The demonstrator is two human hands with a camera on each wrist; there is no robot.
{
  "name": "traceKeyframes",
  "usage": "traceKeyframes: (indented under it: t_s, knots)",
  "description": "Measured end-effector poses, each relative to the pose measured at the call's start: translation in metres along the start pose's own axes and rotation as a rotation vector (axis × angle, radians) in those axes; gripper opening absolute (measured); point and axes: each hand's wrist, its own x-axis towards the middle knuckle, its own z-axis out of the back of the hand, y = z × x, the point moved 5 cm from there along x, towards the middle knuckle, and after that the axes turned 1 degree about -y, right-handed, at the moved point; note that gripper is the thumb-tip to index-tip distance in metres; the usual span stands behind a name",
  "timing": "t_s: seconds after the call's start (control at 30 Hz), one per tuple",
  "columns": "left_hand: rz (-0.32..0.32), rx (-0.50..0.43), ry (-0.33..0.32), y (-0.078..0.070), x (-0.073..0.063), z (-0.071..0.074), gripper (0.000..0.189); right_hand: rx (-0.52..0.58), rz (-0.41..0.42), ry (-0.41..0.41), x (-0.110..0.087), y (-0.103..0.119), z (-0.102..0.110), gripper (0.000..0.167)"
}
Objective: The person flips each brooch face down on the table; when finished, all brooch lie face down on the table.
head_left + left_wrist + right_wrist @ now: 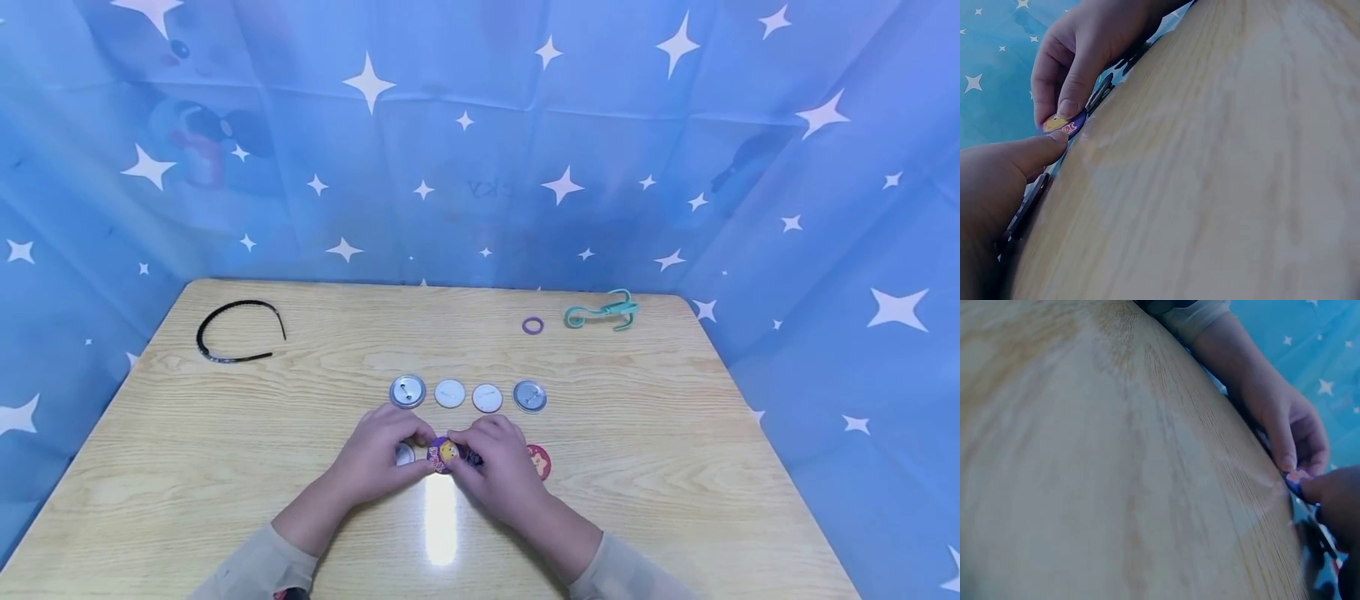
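A round purple pin badge with a yellow cartoon figure is pinched by both hands just over the table. My left hand holds its left edge between thumb and fingers. From the other side, my right hand grips its right edge, with the thumb lying on the printed face in the left wrist view. A silver badge lies partly hidden under the left hand. By the right fingers, a dark badge is mostly covered, and a red badge with a star figure shows beyond that hand.
Behind the hands, several badges lie pin side up in a row, among them a silver one and a white one. Farther back are a black headband, a purple hair tie and a teal hair claw. A blue star curtain borders the table.
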Motion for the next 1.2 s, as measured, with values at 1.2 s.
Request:
traceKeyframes:
  t_s: [1.2]
  knots:
    - [-0.149,-0.105,-0.092,-0.0054,0.0018,0.0038,0.016,0.064,0.083,-0.055,0.0020,0.0021,0.0024,0.022]
